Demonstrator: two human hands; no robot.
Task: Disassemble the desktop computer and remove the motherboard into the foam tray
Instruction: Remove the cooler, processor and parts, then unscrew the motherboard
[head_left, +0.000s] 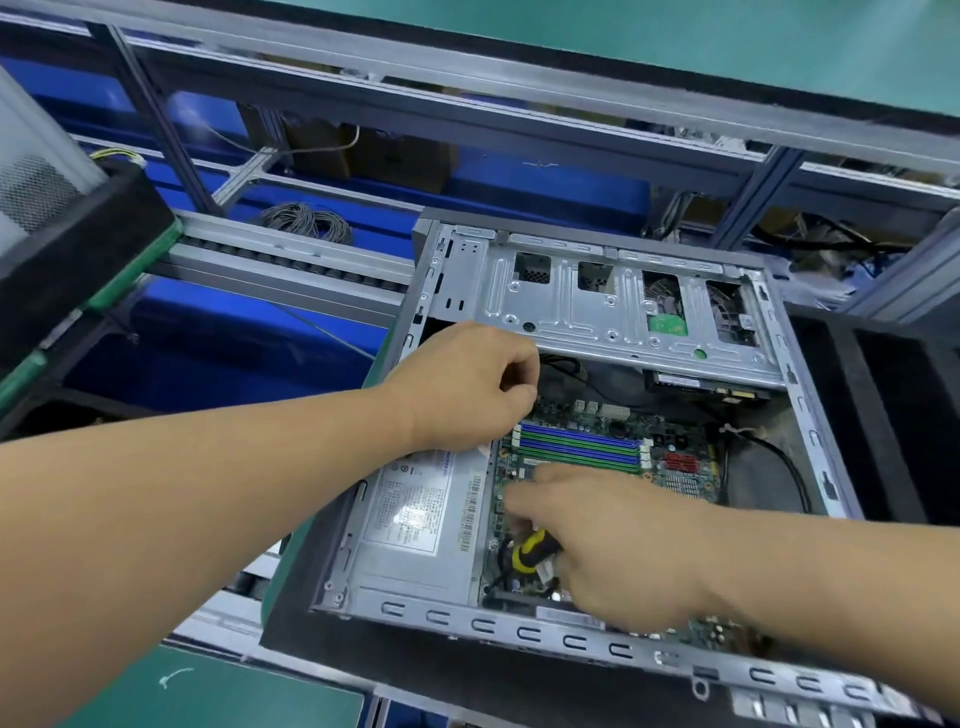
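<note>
**Screwdriver on the board, motherboard still seated**

Clenched around a yellow-and-black screwdriver (532, 552), my right hand (618, 551) has its grip low over the near part of the motherboard (597, 452), fingers reaching toward the board's left edge. Just beside it on the left lies the grey power supply (415, 514), label up. My left hand (462, 387) is curled shut at the board's far left corner; whether that grip pinches a cable or a screw I cannot tell.

Further back, the motherboard sits flat inside the open computer case (519, 631), memory slots (582, 447) bare, with a black cable (779, 457) trailing at the right. Beyond it the metal drive cage (597, 301) spans the case.

My worry: the driver tip could slip off and gouge the board, and lifting while a cable remains attached would strain its connector. No foam tray that I can identify with certainty.
</note>
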